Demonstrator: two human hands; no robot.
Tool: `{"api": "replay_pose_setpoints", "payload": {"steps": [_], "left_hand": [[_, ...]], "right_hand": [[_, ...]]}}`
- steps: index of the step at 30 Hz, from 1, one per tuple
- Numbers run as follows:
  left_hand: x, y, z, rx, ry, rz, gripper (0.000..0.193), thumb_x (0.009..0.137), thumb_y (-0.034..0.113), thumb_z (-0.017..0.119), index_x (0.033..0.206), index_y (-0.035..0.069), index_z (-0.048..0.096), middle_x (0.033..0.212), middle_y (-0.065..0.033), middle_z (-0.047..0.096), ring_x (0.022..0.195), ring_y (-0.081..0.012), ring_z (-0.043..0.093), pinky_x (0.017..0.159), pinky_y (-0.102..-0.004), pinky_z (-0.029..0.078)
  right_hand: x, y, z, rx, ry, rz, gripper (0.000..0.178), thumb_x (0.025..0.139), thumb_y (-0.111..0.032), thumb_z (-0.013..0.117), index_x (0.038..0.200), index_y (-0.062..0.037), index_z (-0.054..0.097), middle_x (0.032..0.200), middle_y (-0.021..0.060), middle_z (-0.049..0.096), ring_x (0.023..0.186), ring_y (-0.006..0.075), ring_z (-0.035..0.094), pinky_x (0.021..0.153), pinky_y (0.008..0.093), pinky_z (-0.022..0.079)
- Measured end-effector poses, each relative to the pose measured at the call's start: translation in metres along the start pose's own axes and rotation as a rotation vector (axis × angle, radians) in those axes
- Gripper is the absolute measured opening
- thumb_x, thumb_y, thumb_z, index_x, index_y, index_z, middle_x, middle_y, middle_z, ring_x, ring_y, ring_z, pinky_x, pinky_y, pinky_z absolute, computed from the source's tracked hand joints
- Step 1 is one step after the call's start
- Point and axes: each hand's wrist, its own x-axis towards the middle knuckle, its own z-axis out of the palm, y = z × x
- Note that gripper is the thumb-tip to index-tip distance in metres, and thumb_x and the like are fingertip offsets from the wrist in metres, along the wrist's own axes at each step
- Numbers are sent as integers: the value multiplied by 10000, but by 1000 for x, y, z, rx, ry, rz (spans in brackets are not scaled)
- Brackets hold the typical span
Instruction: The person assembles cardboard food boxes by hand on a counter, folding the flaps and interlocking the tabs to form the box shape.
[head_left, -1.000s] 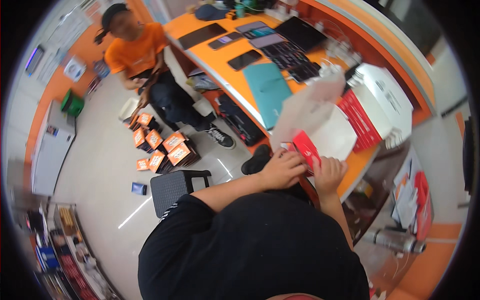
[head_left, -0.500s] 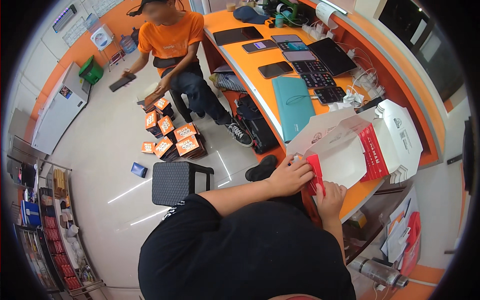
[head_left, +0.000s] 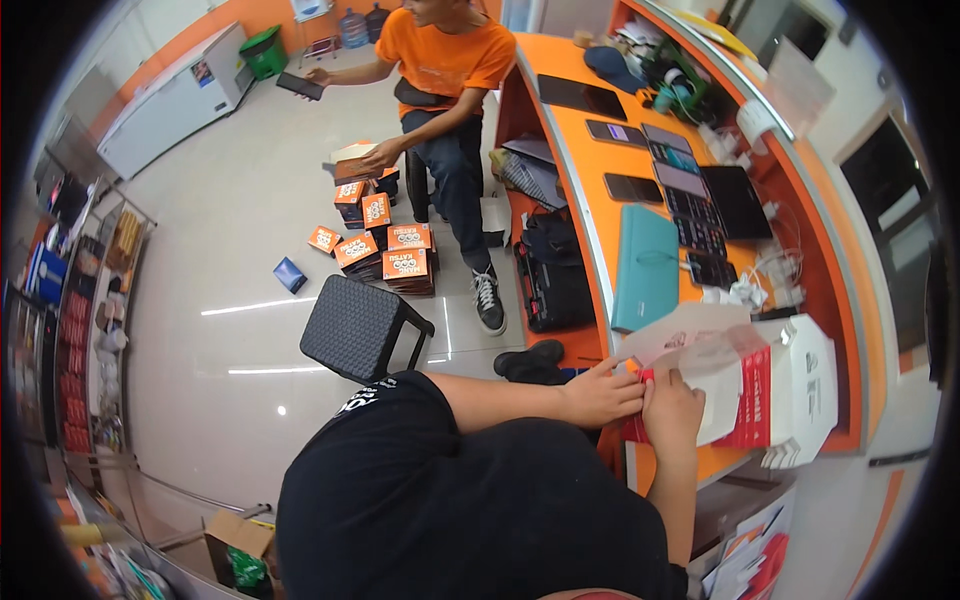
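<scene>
red-white carton (head_left: 735,385) | left grip (head_left: 603,393) pinching corner | right grip (head_left: 672,410) clasping edge

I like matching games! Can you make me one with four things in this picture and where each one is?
Things:
1. red and white carton
2. black stool
3. teal folder
4. small orange boxes

Places:
A. stacked on the floor by the seated person's feet
B. lying flat on the orange counter
C. standing on the floor beside the person in black
D. at the counter's near end, held by the left hand and right hand

Pairs: 1-D, 2-C, 3-B, 4-A
</scene>
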Motion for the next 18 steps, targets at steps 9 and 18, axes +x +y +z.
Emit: {"api": "replay_pose_setpoints", "payload": {"steps": [9, 18], "left_hand": [[-8, -6, 20, 101, 101, -64, 212, 752, 182, 546, 963, 191, 525, 1040, 34, 511, 1154, -115, 408, 925, -483, 121], [-4, -10, 26, 69, 158, 30, 178, 790, 199, 518, 967, 219, 529, 995, 50, 519, 1100, -105, 424, 907, -484, 160]], "right_hand": [[6, 10, -2, 6, -119, -78, 117, 859, -182, 499, 831, -84, 556, 725, 92, 615, 669, 274, 605, 620, 433, 405], [4, 12, -7, 40, -250, -91, 122, 870, -174, 473, 843, -80, 546, 755, 110, 620, 700, 302, 609, 617, 446, 416]]}}
